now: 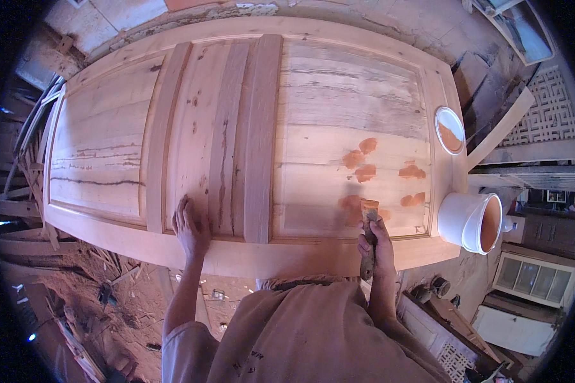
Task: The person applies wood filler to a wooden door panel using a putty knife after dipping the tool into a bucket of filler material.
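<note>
A large wooden door (pixel 259 140) with raised panels lies flat in front of me. My right hand (pixel 378 241) grips a putty knife (pixel 368 220), its blade smeared with orange-brown filler and pointing away from me, just over or on the right panel. Several patches of filler (pixel 365 172) mark the pale boards of that panel. My left hand (pixel 190 226) rests on the door's near edge at the middle panel, its fingers stretched out and holding nothing. At the door's right end stands a white bucket (pixel 452 220) with orange-brown filler inside. Beyond it lies a white lid (pixel 449 115), also smeared with filler.
Scrap wood (pixel 29 210) is piled left of the door. Reddish dust and offcuts cover the floor (pixel 140 300) below its near edge. Planks (pixel 505 127) lean past the right end, near a lattice panel (pixel 543 108). Framed window panels (pixel 536 281) lie at the lower right.
</note>
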`<state>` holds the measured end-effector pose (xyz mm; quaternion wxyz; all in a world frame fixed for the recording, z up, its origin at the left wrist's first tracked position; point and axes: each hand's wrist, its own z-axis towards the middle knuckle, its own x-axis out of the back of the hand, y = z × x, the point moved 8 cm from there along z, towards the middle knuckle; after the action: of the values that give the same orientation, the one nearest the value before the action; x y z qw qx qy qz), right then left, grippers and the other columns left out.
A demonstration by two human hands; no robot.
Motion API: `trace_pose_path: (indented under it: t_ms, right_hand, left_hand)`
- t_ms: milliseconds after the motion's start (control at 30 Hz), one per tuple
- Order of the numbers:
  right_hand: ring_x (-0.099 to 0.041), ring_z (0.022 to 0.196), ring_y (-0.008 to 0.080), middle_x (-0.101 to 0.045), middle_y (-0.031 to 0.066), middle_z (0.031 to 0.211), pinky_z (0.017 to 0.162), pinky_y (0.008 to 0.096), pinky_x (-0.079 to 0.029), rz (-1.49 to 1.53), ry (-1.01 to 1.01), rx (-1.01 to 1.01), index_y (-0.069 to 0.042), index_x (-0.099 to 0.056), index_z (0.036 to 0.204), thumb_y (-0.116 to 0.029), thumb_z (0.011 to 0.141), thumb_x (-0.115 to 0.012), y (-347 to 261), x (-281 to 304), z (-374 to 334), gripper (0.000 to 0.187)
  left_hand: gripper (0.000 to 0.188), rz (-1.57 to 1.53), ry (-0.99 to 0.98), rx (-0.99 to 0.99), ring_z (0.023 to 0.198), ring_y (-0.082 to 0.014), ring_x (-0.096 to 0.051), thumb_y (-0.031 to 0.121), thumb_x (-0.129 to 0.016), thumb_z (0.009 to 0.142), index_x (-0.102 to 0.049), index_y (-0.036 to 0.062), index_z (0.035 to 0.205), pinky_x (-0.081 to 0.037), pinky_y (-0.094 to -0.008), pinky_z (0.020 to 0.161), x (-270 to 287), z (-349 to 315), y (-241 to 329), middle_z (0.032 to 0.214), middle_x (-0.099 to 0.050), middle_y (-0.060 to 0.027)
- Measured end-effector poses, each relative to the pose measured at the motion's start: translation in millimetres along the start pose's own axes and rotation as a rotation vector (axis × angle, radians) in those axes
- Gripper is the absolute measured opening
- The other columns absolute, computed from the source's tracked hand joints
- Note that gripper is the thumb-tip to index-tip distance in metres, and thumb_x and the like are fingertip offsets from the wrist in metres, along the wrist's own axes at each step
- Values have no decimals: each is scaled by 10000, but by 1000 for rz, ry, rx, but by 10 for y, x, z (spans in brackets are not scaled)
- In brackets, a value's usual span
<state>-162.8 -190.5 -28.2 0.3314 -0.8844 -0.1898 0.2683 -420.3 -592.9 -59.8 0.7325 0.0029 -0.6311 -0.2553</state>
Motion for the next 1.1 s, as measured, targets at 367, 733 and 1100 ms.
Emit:
trace_pose_path:
  t_ms: [367,733,1100]
  right_hand:
    - [-516,627,85,-564,21,884,557,259,-455,-326,-131,66,-144,-480,1461,-362,1091,-477,-120,-811,672,429]
    - [-645,749,469,-574,251,923,657,553,-533,-1657,17,541,-240,-386,1557,-265,1042,-547,-39,-1647,1458,540]
    - [-666,821,415,-603,195,953,743,518,-556,-1820,-287,542,-279,-531,1455,-321,1039,-525,-595,-1894,1371,418]
  left_hand:
    - [519,30,-20,-30,1345,-368,-483,220,-672,899,-525,11,1352,-343,-509,1131,-34,23,-46,1439,-537,-183]
    - [532,-6,-83,-26,1346,-383,-476,303,-643,944,-514,9,1368,-338,-532,1118,-27,79,26,1437,-527,-196]
    - [538,-5,-86,-36,1359,-393,-468,289,-611,947,-497,9,1392,-321,-544,1136,7,85,24,1461,-511,-199]
